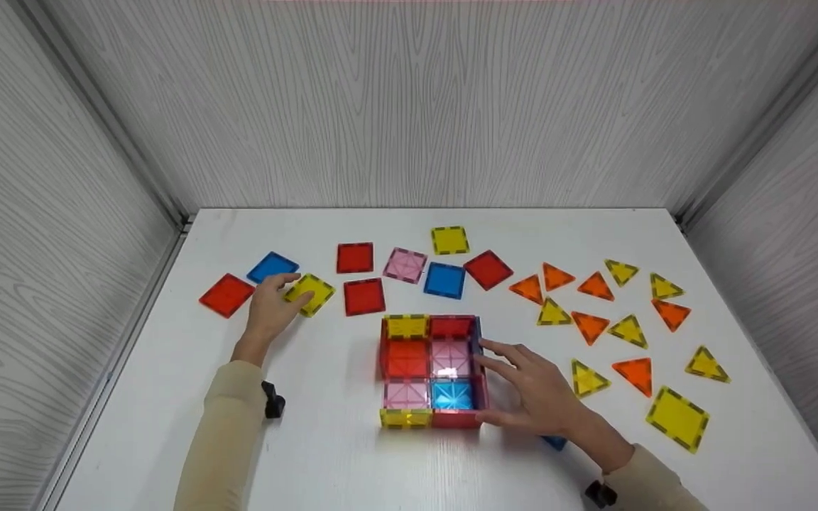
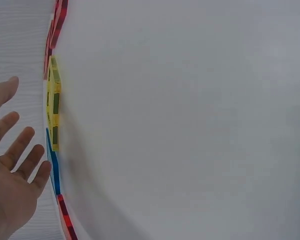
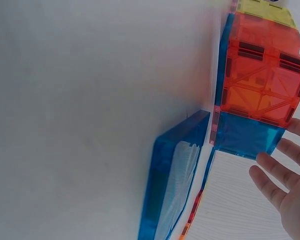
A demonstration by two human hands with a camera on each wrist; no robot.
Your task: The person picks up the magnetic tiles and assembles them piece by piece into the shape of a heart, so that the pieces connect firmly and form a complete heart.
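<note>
In the head view my left hand (image 1: 272, 306) is held over the table's left side, thumb and fingers spread around a yellow square magnetic tile (image 1: 312, 294). The left wrist view shows those fingers apart from the tile. A low open-topped box of translucent magnetic tiles (image 1: 407, 420) stands near the table's middle, with red, pink and blue squares in its floor. At its right side is my right hand (image 1: 540, 390), the fingers extended along the blue and red wall. In the right wrist view its fingertips lie at the blue wall tile (image 3: 247, 135).
Red square tiles (image 1: 364, 297), blue ones (image 1: 444, 280) and a pink one (image 1: 405, 265) lie behind the box. Several orange triangles (image 1: 589, 326) and yellow triangles (image 1: 628, 331) spread to the right, beside a larger yellow square (image 1: 677, 419). Partly under my right hand is a blue tile (image 1: 555, 442).
</note>
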